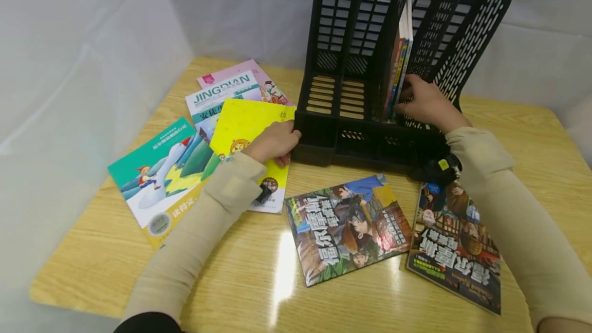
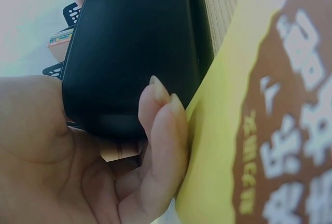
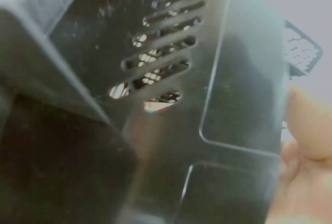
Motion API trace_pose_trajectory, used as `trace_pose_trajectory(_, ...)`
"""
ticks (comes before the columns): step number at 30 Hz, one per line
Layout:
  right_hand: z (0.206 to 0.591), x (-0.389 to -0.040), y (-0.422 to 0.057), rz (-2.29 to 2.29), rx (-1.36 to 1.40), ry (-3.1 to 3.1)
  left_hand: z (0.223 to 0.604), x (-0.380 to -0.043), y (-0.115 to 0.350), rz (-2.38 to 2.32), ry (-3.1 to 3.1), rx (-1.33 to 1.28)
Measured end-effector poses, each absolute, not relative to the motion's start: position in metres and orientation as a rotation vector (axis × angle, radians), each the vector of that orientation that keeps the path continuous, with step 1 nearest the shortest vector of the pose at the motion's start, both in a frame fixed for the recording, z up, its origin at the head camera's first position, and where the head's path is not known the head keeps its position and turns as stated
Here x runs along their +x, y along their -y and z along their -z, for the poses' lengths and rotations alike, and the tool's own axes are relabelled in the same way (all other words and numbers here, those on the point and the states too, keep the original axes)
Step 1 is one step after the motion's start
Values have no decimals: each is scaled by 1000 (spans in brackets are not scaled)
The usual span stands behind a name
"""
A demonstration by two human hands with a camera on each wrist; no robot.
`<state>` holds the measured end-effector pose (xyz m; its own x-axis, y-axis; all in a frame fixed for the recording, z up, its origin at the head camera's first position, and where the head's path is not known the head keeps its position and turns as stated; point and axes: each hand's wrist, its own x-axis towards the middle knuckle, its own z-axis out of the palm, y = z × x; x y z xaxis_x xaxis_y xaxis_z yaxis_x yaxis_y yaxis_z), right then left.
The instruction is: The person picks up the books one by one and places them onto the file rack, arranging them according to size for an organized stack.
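A black desktop file rack (image 1: 351, 140) stands at the table's back, its slots facing forward. My left hand (image 1: 276, 141) grips its front left corner; in the left wrist view, curled fingers (image 2: 165, 151) lie against the black wall. Several thin books (image 1: 401, 66) stand upright in a middle slot, spines forward. My right hand (image 1: 427, 102) holds the rightmost of these at its lower spine, with some fingertips hidden beside it. Under my left hand lies a yellow book (image 1: 250, 122). The right wrist view shows the rack's slotted front (image 3: 238, 105) close up.
Left of the rack lie a green goose-cover book (image 1: 162, 168), a white-and-blue book (image 1: 217, 94) and a pink book (image 1: 273, 86), partly overlapping. Two comic-style books, one (image 1: 347, 227) in front and one (image 1: 455, 248) under the right forearm, lie on the wooden table (image 1: 231, 281).
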<state>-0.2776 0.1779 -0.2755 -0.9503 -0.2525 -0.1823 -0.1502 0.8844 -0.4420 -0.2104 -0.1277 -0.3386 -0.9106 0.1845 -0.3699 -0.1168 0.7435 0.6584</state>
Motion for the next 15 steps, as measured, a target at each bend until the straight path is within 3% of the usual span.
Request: trace_pose_trajectory(15,288,-221,-208,1011,-516,-2890,337,-211,126,-967,-2527,37)
